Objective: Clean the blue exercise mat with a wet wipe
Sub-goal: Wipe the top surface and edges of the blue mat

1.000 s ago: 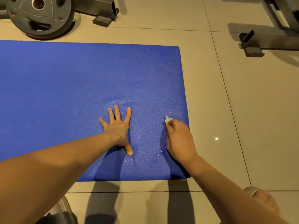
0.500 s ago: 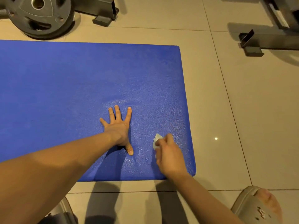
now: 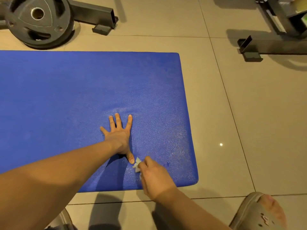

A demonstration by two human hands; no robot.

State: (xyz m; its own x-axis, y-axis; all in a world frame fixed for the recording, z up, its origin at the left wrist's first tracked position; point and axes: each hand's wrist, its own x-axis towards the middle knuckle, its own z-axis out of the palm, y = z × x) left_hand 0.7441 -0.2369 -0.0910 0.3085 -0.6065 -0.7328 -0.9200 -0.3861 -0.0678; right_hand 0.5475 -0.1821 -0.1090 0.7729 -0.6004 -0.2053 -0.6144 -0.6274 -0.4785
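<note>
The blue exercise mat (image 3: 69,90) lies flat on the tiled floor and runs off the left edge of the view. My left hand (image 3: 118,135) presses flat on it with fingers spread, near the mat's front right part. Just right of that thumb, my right hand (image 3: 155,178) grips a small crumpled white wet wipe (image 3: 137,164) against the mat close to its front edge. Only a corner of the wipe shows beyond the fingers. Damp sheen marks the mat around both hands.
A black weight plate (image 3: 39,20) lies on the floor behind the mat at the far left, beside a black steel frame foot (image 3: 99,19). Another equipment frame (image 3: 259,45) stands at the far right. My sandalled foot (image 3: 260,213) is at the bottom right.
My right hand has slid the wipe leftward and toward me across the mat, from near the right edge to beside my left thumb. The left hand has stayed put.
</note>
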